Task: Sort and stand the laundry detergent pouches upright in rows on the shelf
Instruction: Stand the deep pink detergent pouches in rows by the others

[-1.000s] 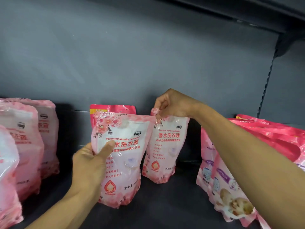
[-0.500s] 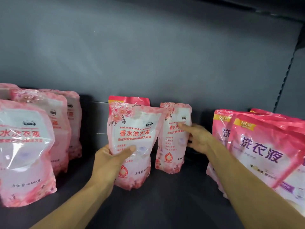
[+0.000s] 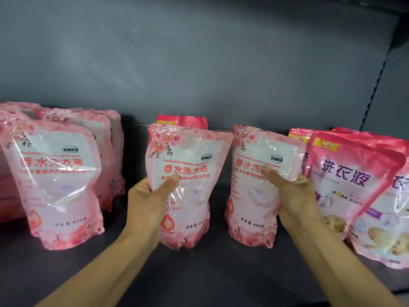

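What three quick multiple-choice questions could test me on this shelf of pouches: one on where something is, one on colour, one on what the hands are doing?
1. Where is the darker pink pouch marked NEW in the middle of the shelf?
A. Behind the pouch in the left hand
B. Lying flat at the front
C. On top of the left stack

2. What colour are the large characters on the right-side pouches?
A. Green
B. Purple
C. Black

3. What is the right hand doing?
A. Hanging idle
B. Pointing at the wall
C. Gripping a floral pouch

Answers: 1 A, only its top shows above the floral pouch that the left hand holds. 2 B, the print is plainly purple. 3 C, its thumb lies across the front of the second floral pouch.
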Action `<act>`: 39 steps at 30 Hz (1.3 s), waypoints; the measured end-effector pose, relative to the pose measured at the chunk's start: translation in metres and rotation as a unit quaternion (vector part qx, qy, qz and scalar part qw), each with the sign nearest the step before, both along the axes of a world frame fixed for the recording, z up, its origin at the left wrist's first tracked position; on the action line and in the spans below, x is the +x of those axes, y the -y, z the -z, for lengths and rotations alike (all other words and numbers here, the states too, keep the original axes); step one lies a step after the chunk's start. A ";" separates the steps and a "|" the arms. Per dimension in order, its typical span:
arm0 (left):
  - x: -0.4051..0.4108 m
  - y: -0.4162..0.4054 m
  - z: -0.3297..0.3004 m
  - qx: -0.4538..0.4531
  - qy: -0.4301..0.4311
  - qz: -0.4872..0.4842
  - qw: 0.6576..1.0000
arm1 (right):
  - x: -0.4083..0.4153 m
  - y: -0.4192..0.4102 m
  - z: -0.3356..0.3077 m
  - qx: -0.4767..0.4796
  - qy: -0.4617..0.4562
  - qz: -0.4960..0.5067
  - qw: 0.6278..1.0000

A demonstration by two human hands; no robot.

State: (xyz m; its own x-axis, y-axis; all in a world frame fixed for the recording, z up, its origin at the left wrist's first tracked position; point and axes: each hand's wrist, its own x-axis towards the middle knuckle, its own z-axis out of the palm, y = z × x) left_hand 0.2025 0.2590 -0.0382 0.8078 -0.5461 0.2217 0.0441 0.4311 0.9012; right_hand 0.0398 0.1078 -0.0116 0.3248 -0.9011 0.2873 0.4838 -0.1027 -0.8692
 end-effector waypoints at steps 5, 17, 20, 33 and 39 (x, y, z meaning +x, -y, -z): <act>-0.005 -0.015 0.003 -0.014 0.022 0.005 1.000 | -0.014 -0.035 0.011 -0.046 0.010 0.011 0.999; -0.023 -0.033 -0.002 -0.039 -0.005 -0.025 0.999 | -0.013 -0.049 0.038 -0.068 -0.044 0.056 0.995; -0.031 -0.052 -0.004 -0.036 -0.012 -0.040 0.998 | -0.017 -0.056 0.033 -0.059 -0.013 0.047 0.997; -0.008 -0.160 -0.011 -0.009 0.014 -0.146 0.989 | 0.014 -0.120 0.033 -0.047 0.000 -0.050 0.998; 0.031 -0.185 -0.007 0.017 0.023 -0.141 0.990 | 0.038 -0.145 0.032 -0.048 -0.003 -0.065 0.997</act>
State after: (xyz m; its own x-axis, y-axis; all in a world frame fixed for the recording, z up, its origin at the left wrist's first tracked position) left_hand 0.2336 0.4439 -0.0314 0.9186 -0.3090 0.2464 -0.1140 0.3898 0.9138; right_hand 0.0773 0.2526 -0.0436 0.4391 -0.8197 0.3678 0.4938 -0.1218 -0.8610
